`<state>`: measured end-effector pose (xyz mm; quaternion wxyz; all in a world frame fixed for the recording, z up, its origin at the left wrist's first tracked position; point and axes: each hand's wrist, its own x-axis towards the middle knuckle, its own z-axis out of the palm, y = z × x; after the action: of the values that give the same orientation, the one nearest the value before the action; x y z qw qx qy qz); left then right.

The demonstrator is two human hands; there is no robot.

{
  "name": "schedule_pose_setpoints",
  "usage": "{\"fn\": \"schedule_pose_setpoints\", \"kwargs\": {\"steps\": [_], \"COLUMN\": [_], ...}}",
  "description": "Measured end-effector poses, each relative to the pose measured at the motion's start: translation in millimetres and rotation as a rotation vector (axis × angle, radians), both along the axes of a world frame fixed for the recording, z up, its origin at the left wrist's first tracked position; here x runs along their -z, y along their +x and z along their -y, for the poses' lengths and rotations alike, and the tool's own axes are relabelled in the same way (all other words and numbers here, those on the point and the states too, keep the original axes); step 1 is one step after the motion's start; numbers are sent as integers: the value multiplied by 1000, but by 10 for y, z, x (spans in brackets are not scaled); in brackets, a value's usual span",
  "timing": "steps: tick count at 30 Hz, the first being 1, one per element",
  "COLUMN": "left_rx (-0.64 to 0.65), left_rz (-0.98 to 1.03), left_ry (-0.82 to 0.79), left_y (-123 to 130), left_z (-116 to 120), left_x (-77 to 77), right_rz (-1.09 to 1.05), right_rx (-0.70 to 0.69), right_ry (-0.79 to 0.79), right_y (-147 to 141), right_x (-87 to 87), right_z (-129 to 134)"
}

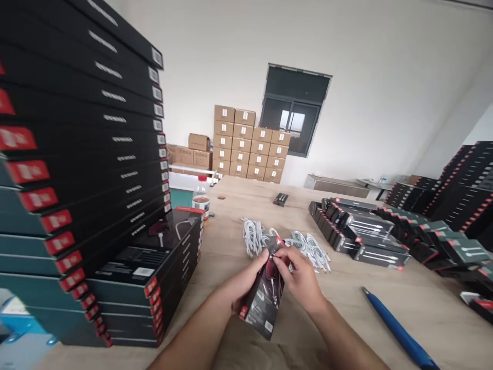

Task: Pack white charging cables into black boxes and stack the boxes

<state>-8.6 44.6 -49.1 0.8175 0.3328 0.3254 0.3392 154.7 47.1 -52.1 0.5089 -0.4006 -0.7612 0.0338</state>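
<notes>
A slim black packaging box (pixel 262 307) with a red corner and a printed picture of a cable is held tilted over the table. My left hand (pixel 250 277) is wrapped round its left side, thumb near the upper end. The fingers of my right hand (pixel 298 273) pinch at that same upper end; fine detail between the fingertips is hidden. Just beyond the box lie coiled white cables (pixel 253 237), and more white cables (pixel 310 247) are to the right, close to my right hand.
Tall stacks of black boxes (pixel 88 128) rise at the left, beside a lower stack (pixel 169 272). A bottle (pixel 201 194) stands behind. Small black boxes (pixel 379 252) fill the right. A blue tool-like object (pixel 396 326) lies near the right front. Cartons (pixel 242 144) are piled by the wall.
</notes>
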Motion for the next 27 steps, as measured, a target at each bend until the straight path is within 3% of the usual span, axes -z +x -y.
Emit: {"fn": "schedule_pose_setpoints", "kwargs": {"steps": [2,8,15,21,27], "left_rx": [47,269,387,324,205], "left_rz": [-75,-164,-60,96,268], "left_ry": [-59,-133,-116,179,196], "left_y": [15,-41,45,-13,-152], "left_z": [18,92,149,111,36], "left_x": [-36,-40,-62,-99,-141], "right_rz": [-39,-298,-352,-319,-344], "right_rx": [35,355,391,382,374], "right_ry": [-41,-71,-148,-242,-232], "right_y": [136,580,682,657,618], "right_x": [1,-134,-19,75,67], "right_z": [-4,-182,-347,-372,-360]}}
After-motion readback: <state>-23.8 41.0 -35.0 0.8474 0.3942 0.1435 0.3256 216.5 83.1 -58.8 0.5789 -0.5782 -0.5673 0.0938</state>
